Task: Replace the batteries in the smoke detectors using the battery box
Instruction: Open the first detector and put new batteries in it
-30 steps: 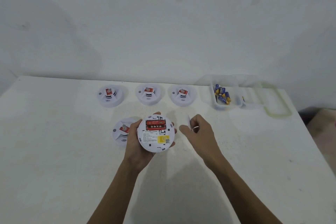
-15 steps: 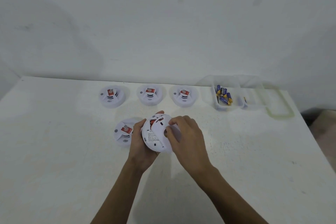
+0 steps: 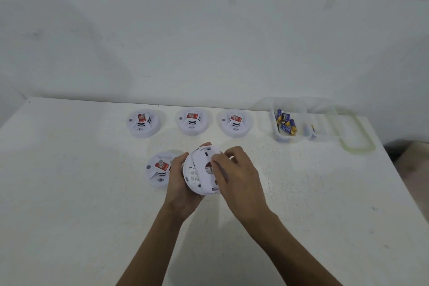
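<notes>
The left hand (image 3: 178, 179) grips a round white plastic smoke detector (image 3: 199, 169) just above the white table (image 3: 69, 193). The detector is tilted with its back side up, and the hand's fingers are curled around its left rim. The right hand (image 3: 236, 174) curls its fingers (image 3: 220, 160) over the detector's right rim, fingertips on the back plate. A clear plastic battery box (image 3: 287, 138) holding blue-and-yellow batteries (image 3: 286, 123) sits well apart, at the far right.

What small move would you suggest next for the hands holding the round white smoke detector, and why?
Probably press the white back cover flush: the right hand pinches it against the round white smoke detector gripped by the left hand, red showing through.
</notes>
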The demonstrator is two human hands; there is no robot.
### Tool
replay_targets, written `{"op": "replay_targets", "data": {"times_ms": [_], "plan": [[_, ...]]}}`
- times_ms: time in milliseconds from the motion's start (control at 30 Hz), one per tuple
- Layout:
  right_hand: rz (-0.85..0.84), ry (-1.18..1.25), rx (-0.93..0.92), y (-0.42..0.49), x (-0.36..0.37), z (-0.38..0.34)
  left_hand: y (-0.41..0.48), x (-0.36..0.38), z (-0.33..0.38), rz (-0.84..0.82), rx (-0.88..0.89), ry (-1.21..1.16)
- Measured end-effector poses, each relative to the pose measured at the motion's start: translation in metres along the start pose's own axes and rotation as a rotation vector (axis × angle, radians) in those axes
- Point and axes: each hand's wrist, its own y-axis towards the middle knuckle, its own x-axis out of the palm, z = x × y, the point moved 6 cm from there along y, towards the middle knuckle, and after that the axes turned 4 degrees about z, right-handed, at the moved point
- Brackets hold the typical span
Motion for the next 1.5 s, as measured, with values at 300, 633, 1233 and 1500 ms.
{"op": "replay_targets", "data": {"times_ms": [300, 633, 1233, 1500], "plan": [[-0.125, 0.066, 0.011, -0.002, 0.006, -0.004, 0.003, -0.008, -0.004, 0.109, -0.053, -0.041], [-0.165, 0.007, 0.113, -0.003, 0.007, -0.008, 0.005, -0.011, -0.008, 0.090, -0.099, -0.125], [-0.223, 0.085, 0.362, 0.000, 0.003, -0.011, 0.005, -0.012, -0.005, 0.153, 0.010, -0.010], [-0.262, 0.304, 0.278, 0.001, -0.003, 0.011, 0.006, -0.020, -0.008, 0.150, -0.088, -0.101]]}}
